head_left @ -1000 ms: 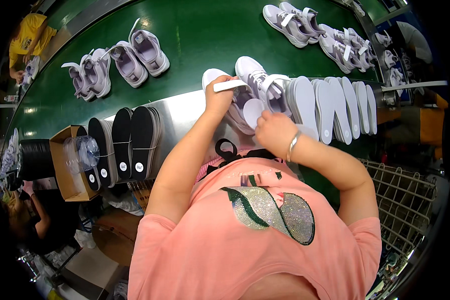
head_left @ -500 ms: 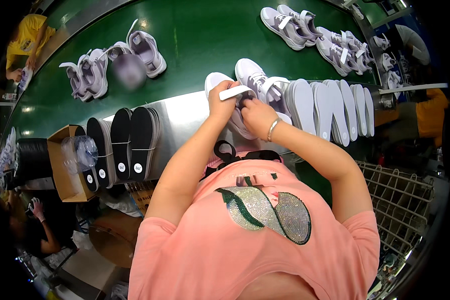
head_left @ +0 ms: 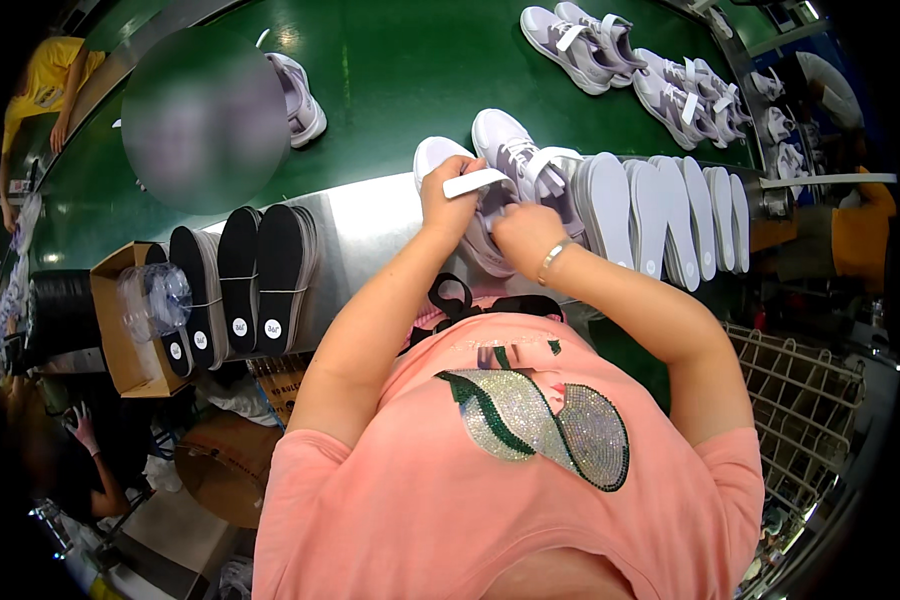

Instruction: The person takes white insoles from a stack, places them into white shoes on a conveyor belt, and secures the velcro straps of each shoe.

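A white and pale-lilac sneaker [head_left: 485,252] lies toe away in front of me, at the near edge of the green work surface. My left hand [head_left: 450,198] is closed round its left side, with the white strap [head_left: 475,183] lying across beside the thumb. Curled at the shoe's opening is my right hand [head_left: 528,238]; its fingertips go down inside and are hidden, so what they hold does not show. Close on the right stands a matching sneaker [head_left: 515,150], laced and strapped, its heel partly behind my right hand.
White insoles [head_left: 602,210] stand in stacks to the right, black insoles [head_left: 288,280] in tied bundles to the left beside a cardboard box [head_left: 120,345]. More sneakers [head_left: 578,50] sit on the green surface [head_left: 400,80]. A wire basket [head_left: 795,410] is at lower right. Other people are at the left.
My right hand has rolled slightly and its fingers sit deeper in the shoe's opening. A white edge beside my right wrist no longer shows. My left hand keeps its hold.
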Demonstrator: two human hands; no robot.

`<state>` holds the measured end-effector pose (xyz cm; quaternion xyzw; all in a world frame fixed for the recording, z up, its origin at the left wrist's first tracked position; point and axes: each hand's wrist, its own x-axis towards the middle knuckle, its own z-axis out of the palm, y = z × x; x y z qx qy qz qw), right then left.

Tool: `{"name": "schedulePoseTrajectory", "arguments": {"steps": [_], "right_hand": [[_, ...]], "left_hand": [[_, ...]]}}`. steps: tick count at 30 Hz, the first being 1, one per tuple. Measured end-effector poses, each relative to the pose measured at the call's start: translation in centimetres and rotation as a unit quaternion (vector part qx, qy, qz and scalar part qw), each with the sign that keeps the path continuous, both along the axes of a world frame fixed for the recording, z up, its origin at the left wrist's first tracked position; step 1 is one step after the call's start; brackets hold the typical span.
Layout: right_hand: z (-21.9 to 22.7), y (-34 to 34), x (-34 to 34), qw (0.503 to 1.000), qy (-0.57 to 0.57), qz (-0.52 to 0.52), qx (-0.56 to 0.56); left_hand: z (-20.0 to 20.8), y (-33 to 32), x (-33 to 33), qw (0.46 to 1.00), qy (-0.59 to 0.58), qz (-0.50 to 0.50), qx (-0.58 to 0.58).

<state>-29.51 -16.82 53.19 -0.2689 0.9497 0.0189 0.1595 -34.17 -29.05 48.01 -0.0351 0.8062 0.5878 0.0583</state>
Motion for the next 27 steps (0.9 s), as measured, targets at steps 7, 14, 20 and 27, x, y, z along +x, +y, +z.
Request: {"name": "schedulePoseTrajectory", "arguments": {"steps": [7, 14, 20, 27], "right_hand": [[-3.3, -1.0, -0.6, 1.000, -0.014, -0.006, -0.009], [-5.4, -1.5, -4.8, 0.955, -0.251, 0.115, 0.112], [-3.7, -3.1, -3.4, 0.964, -0.219, -0.057, 0.136], [0.6, -2.4, -3.4, 0.973, -0.206, -0.019, 0.102]], "left_hand": [[-2.9, 0.1, 0.1, 0.996, 0.032, 0.048, 0.062], [-2.5, 0.3, -0.1, 0.996, 0.003, 0.031, 0.083], [-4.6, -0.5, -0.4, 0.992, -0.023, 0.065, 0.109], [-2.8, -0.1, -0.5, 0.997, -0.024, 0.071, 0.034]]}}
